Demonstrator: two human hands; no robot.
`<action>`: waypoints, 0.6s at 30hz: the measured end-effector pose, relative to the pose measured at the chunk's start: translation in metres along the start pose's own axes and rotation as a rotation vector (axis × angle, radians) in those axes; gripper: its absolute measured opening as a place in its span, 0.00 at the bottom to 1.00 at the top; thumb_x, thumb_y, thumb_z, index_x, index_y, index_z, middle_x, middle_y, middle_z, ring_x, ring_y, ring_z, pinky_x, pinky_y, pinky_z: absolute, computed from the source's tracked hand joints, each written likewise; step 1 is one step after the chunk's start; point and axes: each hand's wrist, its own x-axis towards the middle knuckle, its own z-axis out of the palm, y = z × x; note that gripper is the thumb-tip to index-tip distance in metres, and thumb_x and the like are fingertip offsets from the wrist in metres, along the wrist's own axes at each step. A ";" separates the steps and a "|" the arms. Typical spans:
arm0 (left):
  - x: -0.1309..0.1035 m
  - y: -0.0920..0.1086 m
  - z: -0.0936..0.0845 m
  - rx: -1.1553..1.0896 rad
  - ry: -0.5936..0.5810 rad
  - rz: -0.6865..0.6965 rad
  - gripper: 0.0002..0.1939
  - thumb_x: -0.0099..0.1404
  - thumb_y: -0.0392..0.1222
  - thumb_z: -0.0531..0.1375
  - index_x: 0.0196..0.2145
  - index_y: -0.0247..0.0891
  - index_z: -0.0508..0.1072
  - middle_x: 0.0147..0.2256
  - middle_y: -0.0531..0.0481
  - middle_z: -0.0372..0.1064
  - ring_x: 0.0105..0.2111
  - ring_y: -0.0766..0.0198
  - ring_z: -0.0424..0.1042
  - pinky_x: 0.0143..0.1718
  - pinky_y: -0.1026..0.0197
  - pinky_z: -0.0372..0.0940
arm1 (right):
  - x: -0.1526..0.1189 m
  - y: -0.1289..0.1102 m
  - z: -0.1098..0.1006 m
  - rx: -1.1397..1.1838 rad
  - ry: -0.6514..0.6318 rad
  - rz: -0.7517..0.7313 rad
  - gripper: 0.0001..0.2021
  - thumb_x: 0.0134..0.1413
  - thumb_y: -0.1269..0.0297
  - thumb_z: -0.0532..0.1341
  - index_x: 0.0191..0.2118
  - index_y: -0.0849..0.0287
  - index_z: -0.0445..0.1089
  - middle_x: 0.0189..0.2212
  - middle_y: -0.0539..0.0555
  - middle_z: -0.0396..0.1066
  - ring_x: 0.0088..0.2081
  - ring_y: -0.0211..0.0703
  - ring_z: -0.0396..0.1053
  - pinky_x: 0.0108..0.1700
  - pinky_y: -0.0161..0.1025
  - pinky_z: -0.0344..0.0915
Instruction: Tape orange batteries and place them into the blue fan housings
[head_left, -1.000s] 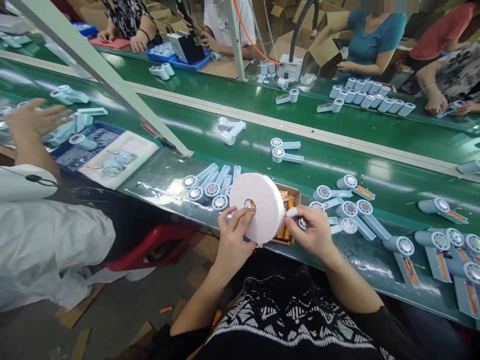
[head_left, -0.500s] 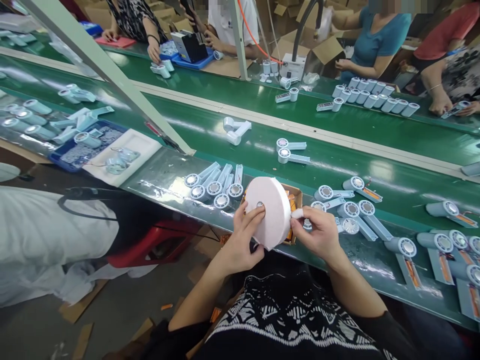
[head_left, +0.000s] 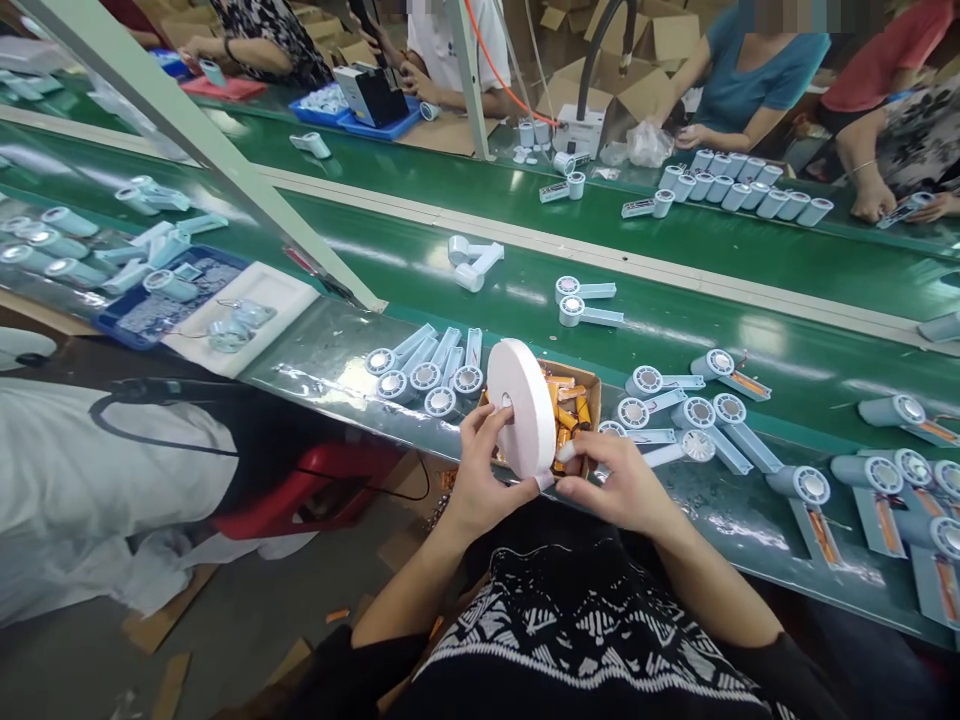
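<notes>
My left hand grips a big white roll of foam tape by its core and holds it on edge over the near side of the green belt. At the roll's lower rim, my right hand pinches the loose tape end with taped fingertips. Right behind the roll stands a small cardboard box of orange batteries. Light blue handheld fan bodies lie in a row to the left, and more fan bodies are spread to the right.
The green conveyor belt runs left to right, with a slanted metal post at left. A blue tray and a white tray sit at left. A person in white sits at my left; other workers sit across.
The roll has turned more edge-on and dropped slightly. My right hand moved down and left to the roll's lower rim. The neighbour's raised hand at left has left the view.
</notes>
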 end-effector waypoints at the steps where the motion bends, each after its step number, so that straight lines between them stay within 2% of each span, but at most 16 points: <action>1: 0.001 0.003 -0.002 0.020 -0.008 0.017 0.42 0.55 0.54 0.73 0.64 0.43 0.67 0.62 0.37 0.58 0.65 0.41 0.58 0.59 0.41 0.69 | 0.000 -0.002 0.003 -0.030 -0.046 -0.008 0.21 0.65 0.43 0.64 0.33 0.58 0.73 0.26 0.51 0.74 0.28 0.40 0.70 0.32 0.36 0.63; 4: 0.003 0.009 -0.006 0.096 -0.071 0.059 0.40 0.60 0.57 0.70 0.65 0.41 0.68 0.60 0.36 0.65 0.63 0.41 0.56 0.61 0.38 0.66 | -0.001 -0.002 0.010 -0.044 -0.123 -0.081 0.22 0.69 0.47 0.62 0.29 0.58 0.70 0.24 0.51 0.72 0.28 0.40 0.69 0.32 0.37 0.62; 9: 0.008 0.007 -0.010 0.043 -0.256 0.070 0.42 0.63 0.64 0.66 0.67 0.40 0.67 0.61 0.36 0.68 0.62 0.40 0.57 0.65 0.33 0.60 | 0.001 0.002 0.010 0.195 -0.218 -0.161 0.16 0.73 0.57 0.60 0.33 0.58 0.73 0.30 0.53 0.76 0.32 0.40 0.73 0.37 0.37 0.67; 14: 0.013 0.005 -0.015 -0.095 -0.449 0.080 0.44 0.63 0.67 0.66 0.69 0.44 0.66 0.60 0.38 0.69 0.62 0.41 0.61 0.65 0.34 0.61 | 0.003 0.009 0.009 0.503 -0.253 -0.188 0.16 0.71 0.58 0.61 0.30 0.57 0.71 0.28 0.51 0.74 0.30 0.38 0.71 0.35 0.35 0.67; 18: 0.015 0.004 -0.018 -0.120 -0.513 0.087 0.44 0.63 0.70 0.64 0.69 0.46 0.66 0.62 0.39 0.69 0.63 0.41 0.61 0.66 0.34 0.59 | 0.003 0.013 0.013 0.588 -0.268 -0.189 0.19 0.70 0.55 0.61 0.27 0.57 0.69 0.27 0.52 0.75 0.29 0.38 0.71 0.33 0.35 0.68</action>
